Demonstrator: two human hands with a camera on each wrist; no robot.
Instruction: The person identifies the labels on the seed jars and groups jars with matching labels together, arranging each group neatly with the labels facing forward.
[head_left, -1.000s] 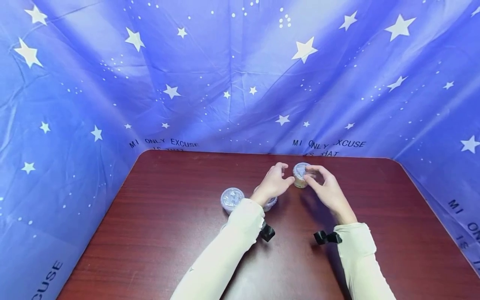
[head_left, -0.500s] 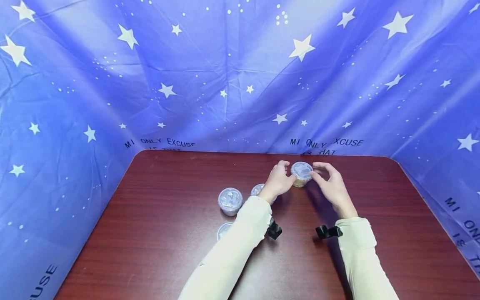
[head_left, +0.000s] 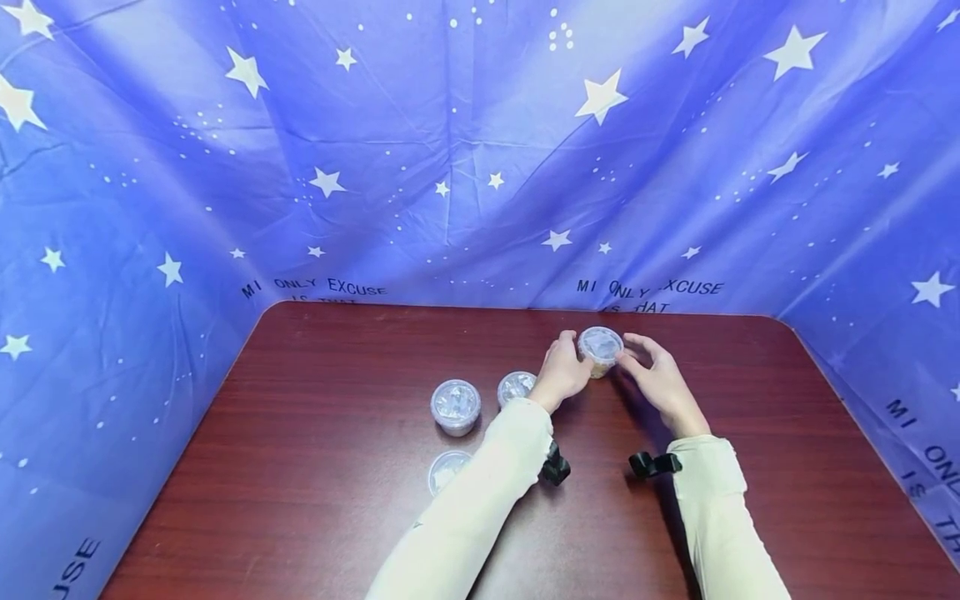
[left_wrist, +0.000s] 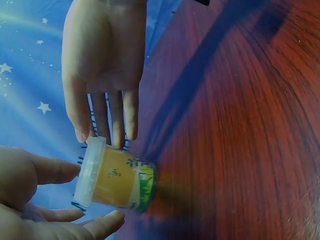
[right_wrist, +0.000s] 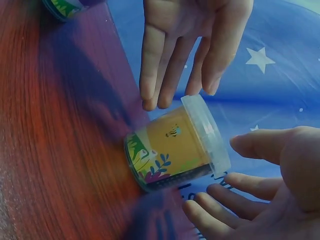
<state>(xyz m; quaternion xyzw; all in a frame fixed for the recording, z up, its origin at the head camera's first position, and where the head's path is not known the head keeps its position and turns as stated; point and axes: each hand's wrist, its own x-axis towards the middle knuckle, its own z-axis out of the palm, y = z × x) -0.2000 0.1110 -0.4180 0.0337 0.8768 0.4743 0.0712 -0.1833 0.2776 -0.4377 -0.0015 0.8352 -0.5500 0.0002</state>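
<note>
A small round plastic tub [head_left: 600,342] with a clear lid stands upright near the far edge of the table. In the left wrist view the tub [left_wrist: 117,175] shows yellow sides and a green printed band near its base. My left hand [head_left: 564,372] is at its left side, fingers straight, with the thumb tip close to the lid. On the other side is my right hand [head_left: 663,387], its thumb and fingers spread loosely. In the right wrist view, a small gap shows between the right fingertips [right_wrist: 162,100] and the tub.
Three more lidded tubs stand left of the hands: one tub [head_left: 456,406] in full view, a second tub [head_left: 515,389] partly behind the left hand, and a third tub [head_left: 447,471] partly under the left sleeve. A blue star-printed cloth [head_left: 450,125] hangs around the table [head_left: 300,500].
My right thumb and fingers have come off the tub's rim and spread to its right. My left hand has drawn closer to the tub. The tubs beside the left arm show more now.
</note>
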